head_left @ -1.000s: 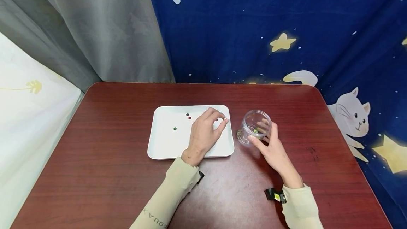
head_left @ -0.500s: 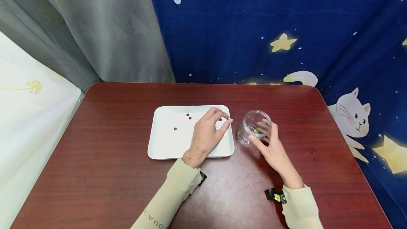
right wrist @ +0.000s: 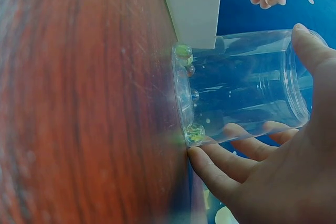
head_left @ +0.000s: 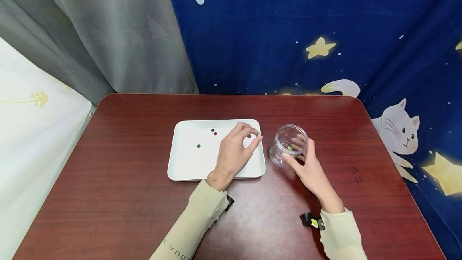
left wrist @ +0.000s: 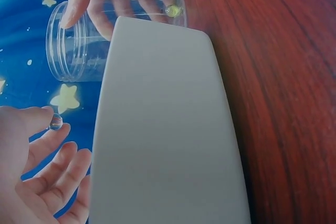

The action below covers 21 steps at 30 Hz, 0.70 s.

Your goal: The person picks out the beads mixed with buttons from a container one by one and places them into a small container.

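Observation:
Above the right part of a white tray [head_left: 189,165], my left hand [head_left: 231,151] pinches a small clear glass marble [left wrist: 56,121] between thumb and index finger; its other fingers are loosely bent. To the right of the tray, a lidless clear plastic jar [right wrist: 247,85] stands upright on the table. My right hand [head_left: 311,167] grips it from the right, thumb near the threaded rim and fingers round the far side. Several marbles [right wrist: 195,134], some yellow-green, lie at the jar's bottom. The left fingertips are a short way left of the jar's mouth.
Three small round pieces lie in the tray: a dark one [head_left: 212,130], a red one [head_left: 215,134] and a green one [head_left: 198,146]. The reddish-brown wooden table [head_left: 126,204] reaches back to grey [head_left: 137,31] and blue star-patterned curtains [head_left: 260,31].
My left hand has shifted slightly right towards the jar, the marble still pinched, and has stayed almost still over the last half second. The right hand and jar have kept their place.

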{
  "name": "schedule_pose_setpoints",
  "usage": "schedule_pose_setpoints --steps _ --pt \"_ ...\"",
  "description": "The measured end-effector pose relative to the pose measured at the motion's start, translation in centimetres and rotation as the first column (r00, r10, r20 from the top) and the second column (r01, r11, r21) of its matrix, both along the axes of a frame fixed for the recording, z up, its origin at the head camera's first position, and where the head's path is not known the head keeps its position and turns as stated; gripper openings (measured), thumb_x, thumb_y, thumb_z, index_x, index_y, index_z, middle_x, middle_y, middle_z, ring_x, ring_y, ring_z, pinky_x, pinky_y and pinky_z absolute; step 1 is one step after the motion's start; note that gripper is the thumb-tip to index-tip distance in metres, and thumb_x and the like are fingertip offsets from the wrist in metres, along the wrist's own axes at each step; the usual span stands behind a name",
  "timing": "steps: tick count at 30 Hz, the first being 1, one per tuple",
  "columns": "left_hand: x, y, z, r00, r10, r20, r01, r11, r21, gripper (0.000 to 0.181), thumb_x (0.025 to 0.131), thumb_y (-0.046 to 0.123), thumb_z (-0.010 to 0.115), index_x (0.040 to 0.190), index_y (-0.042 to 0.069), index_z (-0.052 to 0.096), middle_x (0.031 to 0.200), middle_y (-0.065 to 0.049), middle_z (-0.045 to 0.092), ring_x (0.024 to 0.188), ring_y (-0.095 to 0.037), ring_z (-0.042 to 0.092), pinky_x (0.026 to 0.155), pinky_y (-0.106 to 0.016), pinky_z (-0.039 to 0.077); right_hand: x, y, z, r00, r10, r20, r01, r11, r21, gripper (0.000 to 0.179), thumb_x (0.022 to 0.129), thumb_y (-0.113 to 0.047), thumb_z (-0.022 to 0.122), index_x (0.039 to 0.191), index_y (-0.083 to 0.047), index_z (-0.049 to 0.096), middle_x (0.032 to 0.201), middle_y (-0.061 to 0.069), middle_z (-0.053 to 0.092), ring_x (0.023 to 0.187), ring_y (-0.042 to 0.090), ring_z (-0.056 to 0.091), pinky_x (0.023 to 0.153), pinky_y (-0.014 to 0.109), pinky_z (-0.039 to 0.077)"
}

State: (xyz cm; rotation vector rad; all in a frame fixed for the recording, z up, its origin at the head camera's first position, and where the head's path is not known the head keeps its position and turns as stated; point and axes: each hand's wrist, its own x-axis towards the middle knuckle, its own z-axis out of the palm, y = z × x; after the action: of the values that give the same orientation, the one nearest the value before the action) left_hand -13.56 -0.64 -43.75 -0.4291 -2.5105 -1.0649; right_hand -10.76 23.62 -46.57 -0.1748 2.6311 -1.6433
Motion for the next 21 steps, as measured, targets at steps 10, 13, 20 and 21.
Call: schedule_pose_setpoints --steps 10,13,20,21 --pt "0.1 0.07 0.08 0.999 -0.032 -0.009 0.033 0.999 0.043 0.013 0.098 0.032 0.074 0.102 0.02 0.076 0.105 0.006 0.067 0.088 -0.013 0.066 0.071 -0.027 0.052 0.0 -0.02 0.08 1.0 -0.001 0.01 0.0 1.0 0.006 0.076 0.101 -0.024 0.07 0.156 -0.009 0.02 0.159 0.02 0.042 0.146 0.041 0.046 0.116 0.064 0.037" --pt "0.14 0.13 0.13 0.999 -0.04 0.001 0.04 0.998 0.056 0.013 0.098 0.032 0.074 0.103 0.02 0.076 0.106 0.006 0.067 0.089 -0.016 0.067 0.072 -0.027 0.052 0.02 -0.01 0.11 1.0 -0.002 0.015 0.002 1.0 0.007 0.077 0.1 -0.024 0.07 0.156 -0.009 0.02 0.159 0.02 0.042 0.146 0.042 0.046 0.116 0.064 0.037" --pt "0.25 0.28 0.35 0.999 -0.047 -0.01 0.048 0.996 0.07 0.013 0.098 0.031 0.075 0.105 0.02 0.077 0.108 0.006 0.067 0.094 -0.013 0.068 0.078 -0.026 0.054 0.07 -0.02 0.11 1.0 -0.004 0.021 0.004 1.0 0.011 0.077 0.101 -0.026 0.07 0.156 -0.009 0.02 0.159 0.019 0.042 0.146 0.041 0.046 0.116 0.065 0.036" --pt "0.26 0.32 0.4 0.999 -0.049 -0.015 0.05 0.996 0.073 0.013 0.098 0.031 0.075 0.105 0.02 0.077 0.108 0.006 0.067 0.094 -0.013 0.068 0.078 -0.026 0.054 0.08 -0.02 0.1 1.0 -0.004 0.022 0.004 1.0 0.012 0.076 0.101 -0.026 0.07 0.156 -0.009 0.02 0.159 0.019 0.042 0.145 0.041 0.046 0.116 0.065 0.036"
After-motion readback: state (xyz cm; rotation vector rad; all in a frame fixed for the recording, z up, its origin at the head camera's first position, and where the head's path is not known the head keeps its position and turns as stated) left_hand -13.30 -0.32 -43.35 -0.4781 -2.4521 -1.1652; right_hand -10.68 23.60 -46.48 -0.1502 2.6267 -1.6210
